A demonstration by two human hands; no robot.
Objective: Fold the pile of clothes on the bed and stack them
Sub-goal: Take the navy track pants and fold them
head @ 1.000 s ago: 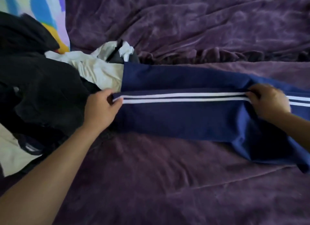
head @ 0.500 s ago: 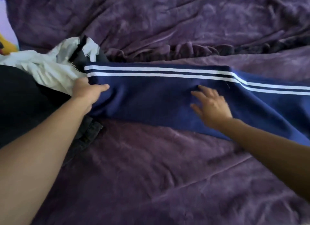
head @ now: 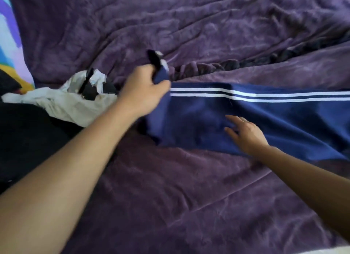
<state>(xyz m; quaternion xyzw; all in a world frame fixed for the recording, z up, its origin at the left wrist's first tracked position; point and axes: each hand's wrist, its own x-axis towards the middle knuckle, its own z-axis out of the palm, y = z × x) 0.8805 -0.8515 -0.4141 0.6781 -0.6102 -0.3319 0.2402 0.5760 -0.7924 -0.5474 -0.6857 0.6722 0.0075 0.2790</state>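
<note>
Navy track pants [head: 274, 121] with two white side stripes lie stretched across the purple bed cover, running off the right edge. My left hand [head: 142, 92] grips the pants' left end and holds it lifted off the bed, the cloth bunched in my fist. My right hand [head: 244, 133] rests flat on the middle of the pants with its fingers straight and spread. To the left sits the pile: a crumpled white garment [head: 62, 102] with dark trim on top of black clothes [head: 28, 138].
A rumpled purple blanket [head: 170, 187] covers the bed all around, with a dark ruffled fold [head: 236, 64] behind the pants. A colourful patterned cloth [head: 11, 45] shows at the far left edge.
My left hand has closed on the pants' left end and raised it up and to the right. My right hand stays flat on the middle of the pants.
</note>
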